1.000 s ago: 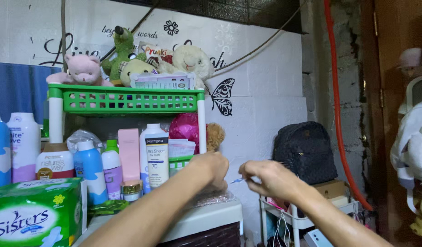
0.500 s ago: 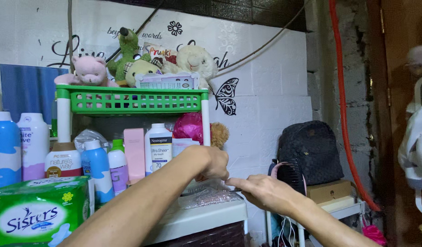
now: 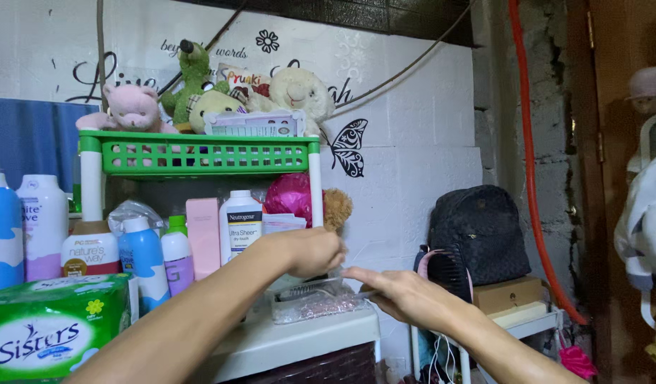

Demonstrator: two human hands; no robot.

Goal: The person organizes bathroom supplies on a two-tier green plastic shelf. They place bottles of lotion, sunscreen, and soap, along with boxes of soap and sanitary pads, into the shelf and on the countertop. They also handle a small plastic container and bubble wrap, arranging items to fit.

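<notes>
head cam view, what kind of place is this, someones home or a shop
Most likely a home, a lived-in room corner: soft toys on a green basket shelf, lotion and powder bottles below, a black backpack by the white wall.

The green basket (image 3: 200, 154) is glossy plastic; the toys (image 3: 132, 108) above are soft plush; the counter (image 3: 299, 334) is smooth white plastic; the backpack (image 3: 481, 231) is matt dark cloth.

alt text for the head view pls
Two bare hands meet over a clear plastic container on a white cabinet top: the left hand closed above it, the right hand at its edge. Bottles and a green shelf basket stand behind.
</notes>
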